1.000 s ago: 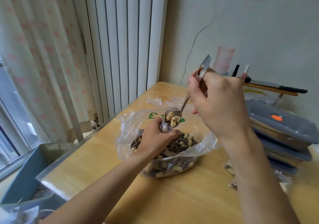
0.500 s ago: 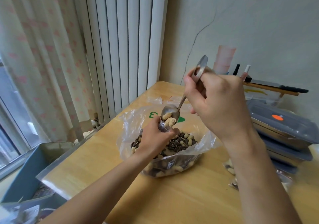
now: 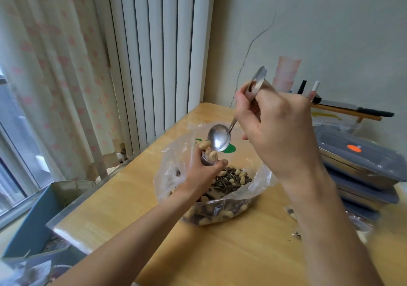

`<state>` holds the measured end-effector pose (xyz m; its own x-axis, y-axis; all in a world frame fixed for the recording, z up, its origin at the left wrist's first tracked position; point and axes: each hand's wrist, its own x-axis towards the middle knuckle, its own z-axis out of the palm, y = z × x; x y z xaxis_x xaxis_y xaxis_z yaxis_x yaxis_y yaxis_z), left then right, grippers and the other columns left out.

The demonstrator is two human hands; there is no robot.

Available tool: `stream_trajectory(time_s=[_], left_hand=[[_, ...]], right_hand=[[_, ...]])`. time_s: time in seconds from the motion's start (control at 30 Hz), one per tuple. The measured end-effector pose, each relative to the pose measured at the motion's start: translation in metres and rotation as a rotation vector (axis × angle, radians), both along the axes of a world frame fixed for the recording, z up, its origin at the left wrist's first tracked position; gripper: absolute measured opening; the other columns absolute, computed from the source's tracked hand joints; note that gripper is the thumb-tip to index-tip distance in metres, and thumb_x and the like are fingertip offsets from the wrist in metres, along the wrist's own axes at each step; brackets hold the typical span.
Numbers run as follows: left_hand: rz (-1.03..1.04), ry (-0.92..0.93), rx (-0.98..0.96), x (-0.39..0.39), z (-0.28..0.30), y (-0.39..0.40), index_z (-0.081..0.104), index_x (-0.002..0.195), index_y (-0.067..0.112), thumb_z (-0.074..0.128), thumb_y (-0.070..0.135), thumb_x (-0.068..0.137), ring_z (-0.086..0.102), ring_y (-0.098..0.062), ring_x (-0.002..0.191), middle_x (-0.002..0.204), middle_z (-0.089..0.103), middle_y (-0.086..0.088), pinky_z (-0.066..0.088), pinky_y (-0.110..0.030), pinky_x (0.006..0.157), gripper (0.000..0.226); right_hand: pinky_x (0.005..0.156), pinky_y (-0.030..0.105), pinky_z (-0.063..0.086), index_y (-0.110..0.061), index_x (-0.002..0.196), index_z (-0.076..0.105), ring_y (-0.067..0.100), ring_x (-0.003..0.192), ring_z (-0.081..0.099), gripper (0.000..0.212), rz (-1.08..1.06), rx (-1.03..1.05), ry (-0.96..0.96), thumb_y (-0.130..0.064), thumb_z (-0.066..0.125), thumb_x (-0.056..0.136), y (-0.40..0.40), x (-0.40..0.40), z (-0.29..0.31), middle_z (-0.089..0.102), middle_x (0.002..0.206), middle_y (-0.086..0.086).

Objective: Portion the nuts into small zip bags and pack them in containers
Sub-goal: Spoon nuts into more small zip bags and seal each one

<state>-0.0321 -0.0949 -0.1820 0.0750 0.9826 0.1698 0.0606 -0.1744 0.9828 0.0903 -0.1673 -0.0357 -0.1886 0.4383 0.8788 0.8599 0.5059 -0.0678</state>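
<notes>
The left hand [image 3: 199,172] holds a small zip bag [image 3: 208,159] upright, fingers curled round it just below its mouth, and keeps it directly over the big open plastic bag [image 3: 211,188] of mixed nuts and sunflower seeds [image 3: 231,181] on the bench [image 3: 136,199] — a sensible spot, in my judgement, since anything that misses drops back into the stock rather than onto the wood; a few pale nuts [image 3: 208,150] sit at the little bag's mouth. The right hand [image 3: 279,131] pinches the handle of a metal spoon [image 3: 219,140] between thumb and curled fingers; the wrist is raised and bent so the handle rises toward the wall and the bowl tips down and leftward, right at the bag's opening, looking empty. The left forearm reaches in low from the near edge; the right comes in higher and arches over the stock.

The stacked grey-lidded containers [image 3: 356,153] wait at the right of the bench, lids on; what seems to be an already filled small bag [image 3: 293,215] lies beside the right forearm, partly hidden. Portioning looks to be mid-way; packing is not yet begun.
</notes>
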Motion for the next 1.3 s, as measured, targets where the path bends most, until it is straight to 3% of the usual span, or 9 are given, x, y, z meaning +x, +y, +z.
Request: stream_trajectory(time_s=[0.2, 0.4, 0.5, 0.63, 0.83, 0.93, 1.07, 1.23, 1.3], left_hand=[[0.032, 0.043, -0.015, -0.003, -0.001, -0.001, 0.055, 0.104, 0.01, 0.079, 0.02, 0.086, 0.069, -0.025, 0.076, 0.094, 0.069, -0.015, 0.051, -0.019, 0.058, 0.032], [0.094, 0.162, 0.083, -0.007, 0.0, -0.005, 0.058, 0.102, 0.02, 0.079, 0.025, 0.084, 0.057, -0.002, 0.058, 0.085, 0.066, 0.0, 0.045, -0.016, 0.053, 0.028], [0.072, 0.08, 0.04, -0.012, 0.001, -0.005, 0.054, 0.105, 0.014, 0.072, 0.019, 0.092, 0.053, -0.007, 0.061, 0.086, 0.058, 0.0, 0.048, -0.027, 0.062, 0.023], [0.106, 0.098, -0.024, -0.024, 0.006, -0.005, 0.038, 0.079, 0.028, 0.056, 0.018, 0.097, 0.041, -0.02, 0.063, 0.077, 0.045, -0.003, 0.04, -0.043, 0.063, 0.027], [0.17, 0.145, -0.011, -0.034, 0.011, -0.007, 0.05, 0.087, 0.023, 0.048, 0.01, 0.098, 0.04, -0.012, 0.054, 0.082, 0.049, -0.005, 0.038, -0.027, 0.048, 0.018], [0.133, 0.209, 0.038, -0.039, 0.018, -0.015, 0.056, 0.111, 0.007, 0.048, 0.007, 0.101, 0.055, -0.015, 0.071, 0.087, 0.05, 0.002, 0.051, -0.028, 0.052, 0.013], [0.095, 0.359, 0.101, -0.039, 0.014, -0.018, 0.055, 0.084, 0.017, 0.058, 0.007, 0.093, 0.062, -0.023, 0.092, 0.09, 0.061, -0.002, 0.045, -0.012, 0.067, 0.013], [-0.017, 0.359, 0.05, -0.03, 0.012, -0.017, 0.06, 0.112, 0.013, 0.062, -0.001, 0.093, 0.049, -0.002, 0.064, 0.078, 0.053, 0.001, 0.045, -0.007, 0.056, 0.024], [-0.028, 0.382, 0.039, -0.03, 0.013, -0.016, 0.062, 0.101, 0.024, 0.07, 0.008, 0.087, 0.051, -0.001, 0.053, 0.064, 0.05, 0.011, 0.05, -0.016, 0.056, 0.022]], right_hand=[[0.047, 0.022, 0.044, -0.002, 0.094, 0.065, 0.018, 0.055, 0.068, 0.025, -0.004, -0.009, 0.0, -0.019, 0.054, 0.107, -0.001, 0.001, 0.001, 0.068, 0.07, 0.005], [0.052, 0.028, 0.045, -0.003, 0.089, 0.064, 0.019, 0.054, 0.068, 0.027, -0.004, -0.062, 0.02, -0.02, 0.054, 0.107, -0.002, 0.004, 0.001, 0.067, 0.068, 0.006], [0.049, 0.029, 0.047, -0.003, 0.091, 0.066, 0.02, 0.054, 0.068, 0.027, -0.081, -0.067, 0.058, -0.021, 0.053, 0.107, -0.003, 0.007, 0.004, 0.067, 0.067, 0.006], [0.06, 0.041, 0.059, -0.007, 0.085, 0.061, 0.019, 0.055, 0.07, 0.032, -0.187, -0.348, 0.173, -0.025, 0.049, 0.108, 0.005, 0.009, -0.002, 0.067, 0.065, 0.006], [0.05, 0.013, 0.053, -0.005, 0.081, 0.067, 0.01, 0.045, 0.068, 0.037, -0.156, -0.656, 0.455, -0.022, 0.047, 0.108, 0.038, 0.015, -0.037, 0.071, 0.056, 0.003], [0.056, 0.022, 0.059, 0.0, 0.084, 0.07, 0.018, 0.05, 0.072, 0.039, -0.118, -0.751, 0.612, -0.02, 0.047, 0.108, 0.052, 0.019, -0.053, 0.073, 0.059, 0.007], [0.069, 0.04, 0.064, 0.004, 0.089, 0.067, 0.031, 0.064, 0.077, 0.035, -0.055, -0.935, 0.866, -0.017, 0.049, 0.109, 0.061, 0.03, -0.064, 0.075, 0.067, 0.016], [0.053, 0.026, 0.06, 0.011, 0.108, 0.063, 0.029, 0.066, 0.077, 0.027, 0.076, -1.233, 1.036, -0.016, 0.062, 0.104, 0.061, 0.051, -0.063, 0.075, 0.085, 0.028], [0.051, 0.023, 0.057, 0.011, 0.112, 0.064, 0.026, 0.065, 0.076, 0.03, 0.139, -1.305, 1.059, -0.017, 0.066, 0.101, 0.061, 0.058, -0.066, 0.076, 0.086, 0.027]])
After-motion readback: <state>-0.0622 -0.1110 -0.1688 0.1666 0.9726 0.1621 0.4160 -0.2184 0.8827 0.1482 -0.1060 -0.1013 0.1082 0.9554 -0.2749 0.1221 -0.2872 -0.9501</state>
